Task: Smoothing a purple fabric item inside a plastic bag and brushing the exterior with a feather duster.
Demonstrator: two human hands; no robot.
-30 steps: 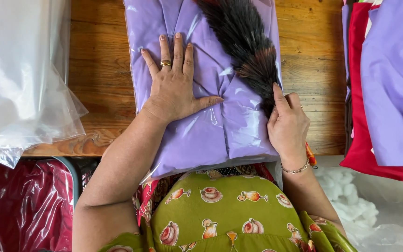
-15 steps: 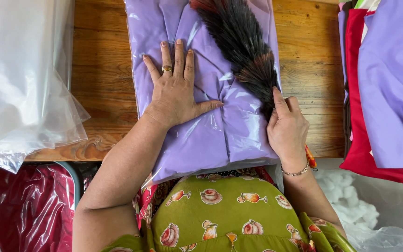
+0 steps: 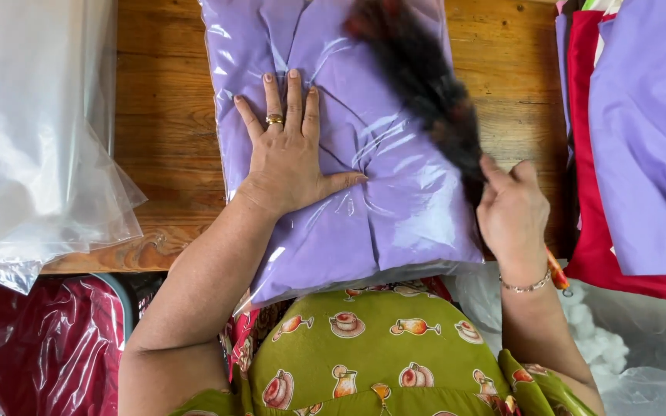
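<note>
A folded lilac cloth sealed in a clear plastic bag (image 3: pixel 395 208) lies on the wooden table (image 3: pixel 167 123) in front of me. My left hand (image 3: pixel 287 150) presses flat on the bag's left half, fingers spread, a gold ring on one finger. My right hand (image 3: pixel 514 212) grips the handle of a dark feather duster (image 3: pixel 425 77) at the bag's right edge. The duster's black and brown feathers lie blurred across the upper right of the bag.
A heap of clear plastic bags (image 3: pixel 32 131) covers the table's left side. Stacked lilac cloth (image 3: pixel 649 131) over red cloth (image 3: pixel 587 154) sits at the right. Bagged red fabric (image 3: pixel 40 347) lies below the table at left, white stuffing (image 3: pixel 587 331) at lower right.
My right hand has swept the duster to the right, toward the bag's edge; its feathers are now blurred. The left hand stays pressed in place.
</note>
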